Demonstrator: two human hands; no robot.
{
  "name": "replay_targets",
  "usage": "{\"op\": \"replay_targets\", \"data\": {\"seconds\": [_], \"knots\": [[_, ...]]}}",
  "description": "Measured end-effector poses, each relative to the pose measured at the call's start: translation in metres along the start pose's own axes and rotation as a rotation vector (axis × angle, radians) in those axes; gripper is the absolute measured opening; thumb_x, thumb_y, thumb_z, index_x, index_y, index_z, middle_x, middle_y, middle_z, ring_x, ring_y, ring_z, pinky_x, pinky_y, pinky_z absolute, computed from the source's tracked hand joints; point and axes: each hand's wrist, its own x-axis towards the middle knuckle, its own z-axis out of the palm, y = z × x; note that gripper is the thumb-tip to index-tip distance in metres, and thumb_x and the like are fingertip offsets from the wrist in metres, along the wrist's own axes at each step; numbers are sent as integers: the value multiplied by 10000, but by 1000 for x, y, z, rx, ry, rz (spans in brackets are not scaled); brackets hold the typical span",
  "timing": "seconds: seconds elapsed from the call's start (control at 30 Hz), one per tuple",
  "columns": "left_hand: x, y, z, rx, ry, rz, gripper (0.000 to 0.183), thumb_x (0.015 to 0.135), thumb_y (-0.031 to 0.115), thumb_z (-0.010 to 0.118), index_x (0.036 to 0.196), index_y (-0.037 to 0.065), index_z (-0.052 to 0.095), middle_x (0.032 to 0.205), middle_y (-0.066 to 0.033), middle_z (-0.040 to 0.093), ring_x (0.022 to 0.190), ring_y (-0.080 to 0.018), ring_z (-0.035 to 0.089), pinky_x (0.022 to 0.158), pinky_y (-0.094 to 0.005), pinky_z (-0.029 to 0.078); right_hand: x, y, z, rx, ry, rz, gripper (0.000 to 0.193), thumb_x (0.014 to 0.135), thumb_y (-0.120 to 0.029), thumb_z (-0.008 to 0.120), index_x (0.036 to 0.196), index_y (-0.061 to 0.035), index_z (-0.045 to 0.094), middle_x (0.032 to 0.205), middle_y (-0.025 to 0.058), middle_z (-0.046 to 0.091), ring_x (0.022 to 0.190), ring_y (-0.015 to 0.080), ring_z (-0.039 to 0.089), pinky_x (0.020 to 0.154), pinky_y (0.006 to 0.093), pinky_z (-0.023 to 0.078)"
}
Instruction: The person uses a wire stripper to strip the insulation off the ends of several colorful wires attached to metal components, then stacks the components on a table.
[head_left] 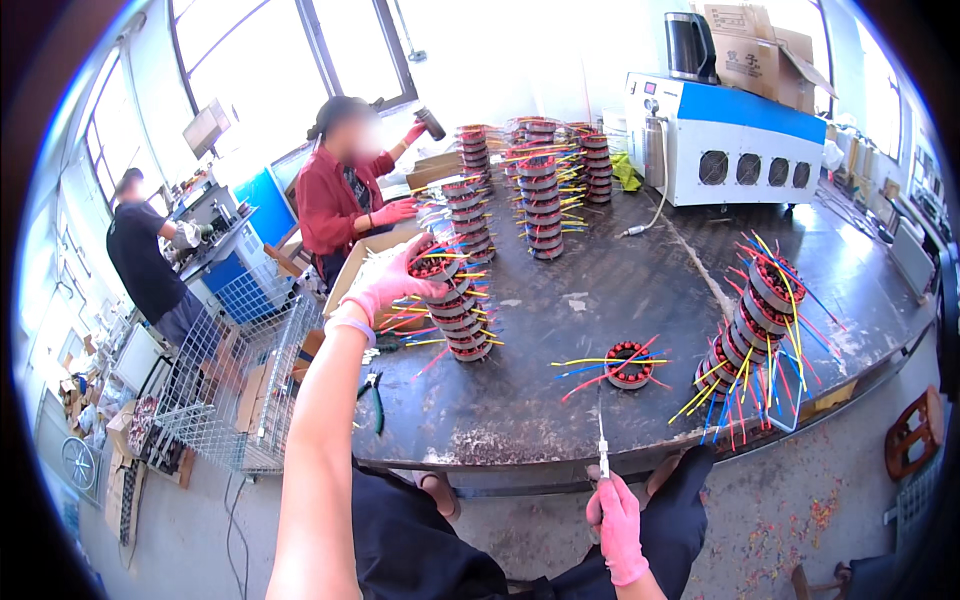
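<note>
My left hand (392, 280), in a pink glove, grips the top wound stator (436, 267) of a tall stack of stators (462, 330) with red, yellow and blue wires sticking out. Whether that stator is lifted off the stack, I cannot tell. Low at the table's front edge, my right hand (618, 525), also gloved in pink, is closed round a thin pointed tool (603, 452) with a pale handle; its exact kind is unclear. Just beyond its tip a single stator (629, 378) lies flat on the dark table (530, 420), wires spread.
A leaning stator stack (742, 340) stands at right; more stacks (540, 210) rise farther back. Green-handled pliers (375, 403) lie near the left edge. A wire cart (250, 400) adjoins the table. Behind are a blue-white machine (735, 140) and a co-worker (335, 200) holding a dark cylinder.
</note>
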Motion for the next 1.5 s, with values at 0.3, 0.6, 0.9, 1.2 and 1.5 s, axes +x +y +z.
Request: {"op": "replay_targets", "data": {"seconds": [0.3, 0.6, 0.9, 1.2, 1.5], "knots": [[0, 1, 4, -45, -12, 4, 1121, 626, 150, 904, 1517, -23, 247, 1486, -141, 412, 1355, -195, 415, 1142, -319, 323, 3, 1, 1, -35, 6, 5, 361, 1047, -264, 460, 1272, -5, 573, 601, -42, 463, 525, 44, 379, 487, 223, 283], [-8, 14, 4, 443, 54, 63, 1120, 592, 488, 850, 1524, 150, 328, 1415, -170, 476, 1295, -350, 490, 1077, -404, 389, 3, -6, 5, -26, 7, -2, 361, 1048, -265, 464, 1281, -9, 568, 598, -47, 449, 517, 45, 369, 482, 224, 269], [-14, 18, 2, 462, 57, 77, 1101, 610, 492, 841, 1517, 126, 334, 1438, -176, 459, 1312, -349, 475, 1087, -398, 383, 1, -3, 2, 27, -13, 9, 370, 1046, -268, 474, 1286, 1, 561, 609, -42, 451, 537, 46, 379, 504, 222, 281], [-55, 49, -6, 481, 214, 362, 655, 849, 154, 695, 1442, 63, 431, 1446, -169, 435, 1338, -294, 430, 1130, -384, 323, 2, 1, -5, -71, 42, -43, 381, 1041, -295, 452, 1289, -32, 574, 583, -49, 457, 472, 37, 357, 424, 210, 256], [-219, 202, 51, -1343, 434, 826, 375, 1011, 335, 476, 1291, 91, 534, 1075, -141, 638, 975, -362, 562, 978, -583, 404, 4, -5, 0, -5, 17, -42, 322, 1048, -234, 466, 1262, -25, 586, 602, -52, 449, 542, 37, 379, 513, 213, 291]]}}
